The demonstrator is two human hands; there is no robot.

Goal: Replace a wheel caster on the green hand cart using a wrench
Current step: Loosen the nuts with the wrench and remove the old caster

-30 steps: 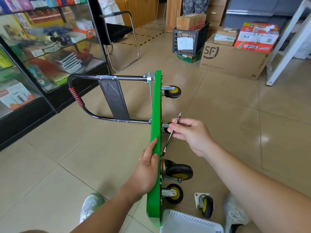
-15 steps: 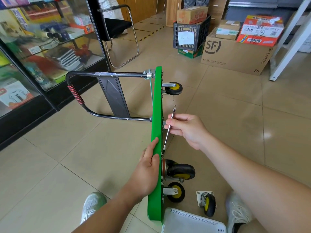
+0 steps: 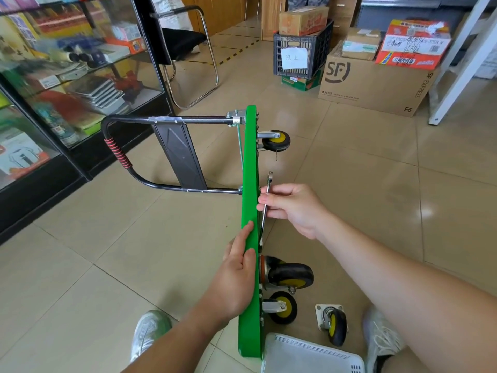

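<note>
Head view of a green hand cart (image 3: 248, 184) with a flat metal deck, standing on one long edge on a beige tiled floor (image 3: 134, 251), underside turned to the right. The left hand (image 3: 236, 275) clasps the deck's upper edge, thumb and forefinger lying along the green rim and the other fingers on the deck's left face. The right hand (image 3: 293, 205) grips a slim silver steel wrench (image 3: 266, 200), its fingers curled round the shank; the wrench stands nearly upright just beside the underside, and its lower end is hidden against the deck. Three black casters with yellow hubs are mounted on the underside: a far small caster (image 3: 275, 141), a large swivel caster (image 3: 291, 277) and a near small caster (image 3: 282, 308). A loose black-and-yellow caster with a square steel plate (image 3: 333, 323) lies on the floor beside a white perforated plastic basket (image 3: 309, 354). The cart's black tubular handle with red ribbed grip (image 3: 118, 154) projects leftward toward a glass display cabinet (image 3: 67, 76).
</note>
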